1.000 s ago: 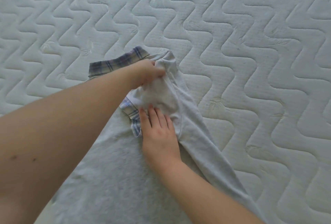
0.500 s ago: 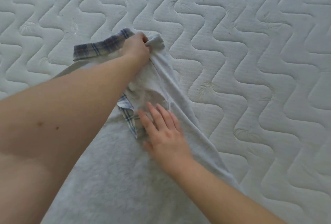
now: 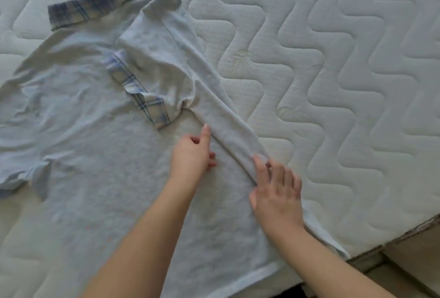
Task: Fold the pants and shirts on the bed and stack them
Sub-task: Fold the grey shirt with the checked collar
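A quilted white mattress (image 3: 333,83) carries a grey shirt (image 3: 95,155) with a plaid collar (image 3: 90,9), its right side folded inward. The left hand (image 3: 190,155) rests on it, forefinger extended. The right hand (image 3: 276,190) presses the fold, fingers spread flat.

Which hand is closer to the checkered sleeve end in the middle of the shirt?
Left. The left hand lies just below the plaid cuff, its finger pointing up toward it. The right hand is farther down and to the right, on the shirt's folded edge.
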Available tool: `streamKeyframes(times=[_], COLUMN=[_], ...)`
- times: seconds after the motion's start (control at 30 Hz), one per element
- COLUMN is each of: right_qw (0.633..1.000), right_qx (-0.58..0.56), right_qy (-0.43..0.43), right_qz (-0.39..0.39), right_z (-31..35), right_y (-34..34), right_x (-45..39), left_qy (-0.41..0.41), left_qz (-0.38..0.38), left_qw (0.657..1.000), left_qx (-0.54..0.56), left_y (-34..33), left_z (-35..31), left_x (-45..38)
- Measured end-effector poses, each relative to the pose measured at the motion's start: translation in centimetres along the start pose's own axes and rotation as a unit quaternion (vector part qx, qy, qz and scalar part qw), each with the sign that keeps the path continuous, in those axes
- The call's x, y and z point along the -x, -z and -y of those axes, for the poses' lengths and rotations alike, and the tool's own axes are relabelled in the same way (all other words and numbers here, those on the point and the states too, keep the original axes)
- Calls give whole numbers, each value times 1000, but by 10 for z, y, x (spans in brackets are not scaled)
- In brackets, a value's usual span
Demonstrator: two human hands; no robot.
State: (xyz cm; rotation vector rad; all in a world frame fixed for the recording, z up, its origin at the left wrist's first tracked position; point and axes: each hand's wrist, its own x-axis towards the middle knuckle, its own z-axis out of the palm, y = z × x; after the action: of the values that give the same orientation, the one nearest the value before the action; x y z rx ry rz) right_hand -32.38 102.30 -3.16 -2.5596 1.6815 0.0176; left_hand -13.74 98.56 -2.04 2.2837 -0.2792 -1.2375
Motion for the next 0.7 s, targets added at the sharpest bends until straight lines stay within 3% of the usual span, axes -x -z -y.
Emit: streamKeyframes(times=[0.03, 0.17, 0.33, 0.4, 0.57, 0.7], right_qw=[1000, 994, 998, 998, 981, 972], right_qx=[8, 12, -46, -48, 12, -19], right_qy=[-19, -75, -45, -31, -70, -69], right_qz=[19, 81, 20, 13, 179, 222], right_z=[-5, -21, -28, -26, -12, -1], right_y=[1, 13, 32, 37, 35, 31], right_x=[11, 34, 48, 54, 75, 94], left_qy=[31, 21, 56, 47, 2, 20], left_qz=[20, 46, 95, 80, -21, 68], left_qw=[999, 994, 978, 978, 991, 981], left_qx=[33, 95, 179, 188, 136, 179], left_y=[-7, -22, -26, -22, -11, -13], left_z=[8, 8, -3, -1, 26, 45], left_x=[4, 10, 10, 11, 10, 25])
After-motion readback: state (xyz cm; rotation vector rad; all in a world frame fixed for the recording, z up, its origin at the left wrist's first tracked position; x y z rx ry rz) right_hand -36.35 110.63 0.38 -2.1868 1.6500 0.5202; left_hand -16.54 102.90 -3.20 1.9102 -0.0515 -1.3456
